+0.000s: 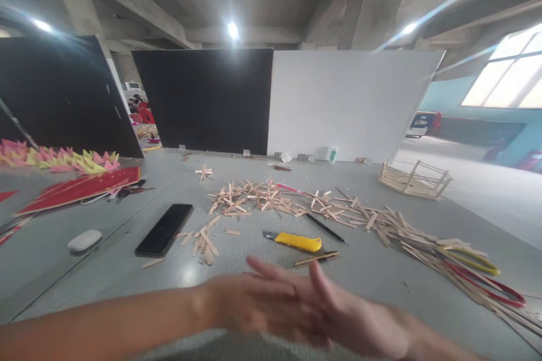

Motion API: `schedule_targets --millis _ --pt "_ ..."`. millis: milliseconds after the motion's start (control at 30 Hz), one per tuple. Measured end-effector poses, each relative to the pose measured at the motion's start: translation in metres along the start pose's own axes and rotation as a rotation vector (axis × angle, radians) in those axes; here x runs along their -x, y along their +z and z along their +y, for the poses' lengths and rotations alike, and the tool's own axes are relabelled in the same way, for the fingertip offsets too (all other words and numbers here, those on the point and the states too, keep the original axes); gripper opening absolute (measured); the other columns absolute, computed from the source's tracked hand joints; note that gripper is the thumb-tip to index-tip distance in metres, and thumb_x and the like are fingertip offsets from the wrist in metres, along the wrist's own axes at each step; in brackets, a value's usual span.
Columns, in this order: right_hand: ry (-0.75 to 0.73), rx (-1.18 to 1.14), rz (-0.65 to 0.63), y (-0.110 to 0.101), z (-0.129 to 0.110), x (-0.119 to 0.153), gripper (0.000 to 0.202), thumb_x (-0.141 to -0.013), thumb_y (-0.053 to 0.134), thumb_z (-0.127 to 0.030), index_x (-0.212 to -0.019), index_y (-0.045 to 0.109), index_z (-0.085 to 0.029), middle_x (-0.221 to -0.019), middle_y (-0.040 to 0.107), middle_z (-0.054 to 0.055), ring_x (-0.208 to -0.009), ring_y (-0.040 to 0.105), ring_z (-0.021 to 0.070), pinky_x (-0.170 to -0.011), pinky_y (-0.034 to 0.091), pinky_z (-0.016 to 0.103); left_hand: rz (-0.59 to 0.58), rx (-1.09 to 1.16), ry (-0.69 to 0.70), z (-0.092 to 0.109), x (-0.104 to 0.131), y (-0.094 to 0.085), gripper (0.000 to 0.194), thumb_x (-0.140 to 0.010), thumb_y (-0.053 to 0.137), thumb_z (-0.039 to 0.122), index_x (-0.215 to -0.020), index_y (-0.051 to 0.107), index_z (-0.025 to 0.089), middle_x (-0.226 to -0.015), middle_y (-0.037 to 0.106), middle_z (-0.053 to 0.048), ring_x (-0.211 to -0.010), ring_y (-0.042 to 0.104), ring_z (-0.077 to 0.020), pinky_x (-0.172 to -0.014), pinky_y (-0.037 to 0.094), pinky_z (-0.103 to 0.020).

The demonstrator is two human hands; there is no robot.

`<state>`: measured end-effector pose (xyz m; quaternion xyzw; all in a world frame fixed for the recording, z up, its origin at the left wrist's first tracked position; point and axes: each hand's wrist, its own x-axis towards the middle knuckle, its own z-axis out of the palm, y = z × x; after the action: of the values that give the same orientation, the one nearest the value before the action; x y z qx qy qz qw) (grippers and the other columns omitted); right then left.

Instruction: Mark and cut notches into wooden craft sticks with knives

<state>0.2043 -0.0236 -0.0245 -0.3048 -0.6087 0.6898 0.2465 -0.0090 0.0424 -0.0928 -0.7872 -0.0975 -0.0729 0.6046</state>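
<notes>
My left hand (249, 302) and my right hand (342, 307) are pressed together, low and central above the grey table, palm against palm. Both are somewhat smeared by motion. Their fingers lie stretched out and overlap, with the thumbs raised; no object shows between them. Just beyond the hands lies a yellow box cutter (298, 241), its blade pointing left. Beside it are a thin stick with a dark piece (317, 258) and a black pen-like tool (326, 228). Short flat wooden sticks (207, 242) lie loose to the left.
Behind lies a pile of crossed wooden sticks (266, 196). Long strips (393, 225) and red-and-yellow-handled scissors (486, 279) are at right, below a small wooden frame (415, 180). Leftward are a phone (165, 229), a white case (84, 241), a red panel (84, 187) and folded paper pieces (55, 159).
</notes>
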Motion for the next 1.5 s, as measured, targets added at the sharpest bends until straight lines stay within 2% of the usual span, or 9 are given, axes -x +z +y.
schedule_targets --millis 67,133,233,367,567,833,1133,1333,1500 --pt "0.020 0.346 0.322 -0.023 -0.005 0.014 0.069 -0.101 0.033 -0.075 -0.134 0.071 -0.028 -0.131 0.071 0.011 -0.124 0.064 0.0309 -0.109 0.045 0.053 0.062 0.147 0.049 -0.015 0.013 0.016 0.046 -0.102 0.051 0.032 -0.146 0.054 0.045 -0.162 0.041 0.016 -0.151 0.035 -0.0059 -0.105 0.055 -0.028" --pt "0.004 0.820 0.616 -0.046 -0.007 0.026 0.061 -0.103 0.039 -0.065 -0.089 0.082 -0.024 -0.091 0.077 0.012 -0.085 0.071 0.0289 -0.090 0.055 0.052 -0.005 0.385 -0.058 -0.022 0.029 0.028 0.078 -0.092 0.063 0.019 -0.161 0.033 0.041 -0.171 0.024 0.007 -0.157 0.026 -0.0271 -0.113 0.050 -0.053" --pt "-0.099 1.189 0.774 -0.070 0.000 0.046 0.041 -0.104 0.041 -0.038 -0.116 0.077 -0.023 -0.071 0.073 0.006 -0.055 0.063 0.0207 -0.065 0.058 0.040 -0.203 0.815 -0.381 -0.015 0.051 0.030 0.079 -0.093 0.055 0.006 -0.164 0.029 0.029 -0.171 0.028 -0.007 -0.155 0.029 -0.0402 -0.111 0.046 -0.069" --pt "-0.245 1.307 0.623 -0.065 0.020 0.060 0.063 -0.094 0.042 -0.009 -0.152 0.053 -0.033 -0.128 0.075 0.008 -0.088 0.078 0.0214 -0.081 0.064 0.037 -0.331 1.267 -0.423 -0.002 0.062 0.009 0.067 -0.101 0.042 0.005 -0.160 0.035 0.035 -0.167 0.039 0.000 -0.155 0.033 -0.0288 -0.112 0.052 -0.059" --pt "-0.158 1.423 -0.020 -0.029 0.054 0.052 0.071 -0.088 0.049 0.002 -0.153 0.052 -0.025 -0.150 0.059 0.006 -0.144 0.049 0.0316 -0.120 0.038 0.059 -0.391 1.377 -0.285 0.001 0.052 -0.011 0.068 -0.090 0.043 -0.008 -0.142 0.061 0.032 -0.167 0.039 -0.004 -0.157 0.023 -0.0396 -0.115 0.036 -0.077" --pt "-0.142 1.787 0.350 -0.067 0.113 0.100 0.054 -0.095 0.042 -0.001 -0.143 0.061 -0.015 -0.144 0.064 0.014 -0.133 0.060 0.0348 -0.104 0.055 0.062 -0.187 1.435 -0.335 0.001 0.063 0.002 0.043 -0.092 0.043 -0.006 -0.114 0.072 0.017 -0.119 0.076 -0.007 -0.127 0.062 -0.0326 -0.119 0.031 -0.069" --pt "-0.118 1.760 0.552 -0.051 0.106 0.120 0.034 -0.102 0.042 -0.016 -0.088 0.072 -0.023 -0.092 0.079 0.006 -0.085 0.077 0.0241 -0.077 0.065 0.038 -0.148 1.429 -0.387 0.004 0.060 0.018 0.025 -0.106 0.049 0.012 -0.107 0.073 0.019 -0.086 0.072 -0.004 -0.081 0.065 -0.0213 -0.088 0.046 -0.041" --pt "-0.164 1.839 0.774 -0.063 0.121 0.120 0.037 -0.103 0.040 -0.020 -0.124 0.071 -0.018 -0.125 0.075 0.015 -0.106 0.075 0.0310 -0.084 0.063 0.044 -0.215 1.453 -0.480 0.000 0.061 0.017 0.013 -0.103 0.062 0.019 -0.103 0.075 0.022 -0.083 0.070 0.000 -0.079 0.065 -0.0196 -0.079 0.043 -0.034" --pt "-0.069 1.795 0.717 -0.076 0.121 0.126 0.035 -0.093 0.044 -0.010 -0.106 0.075 -0.021 -0.099 0.079 0.010 -0.086 0.077 0.0269 -0.077 0.064 0.042 -0.248 1.464 -0.498 0.003 0.063 0.015 0.014 -0.099 0.066 0.012 -0.094 0.074 0.023 -0.085 0.069 0.002 -0.081 0.064 -0.0190 -0.082 0.043 -0.034"
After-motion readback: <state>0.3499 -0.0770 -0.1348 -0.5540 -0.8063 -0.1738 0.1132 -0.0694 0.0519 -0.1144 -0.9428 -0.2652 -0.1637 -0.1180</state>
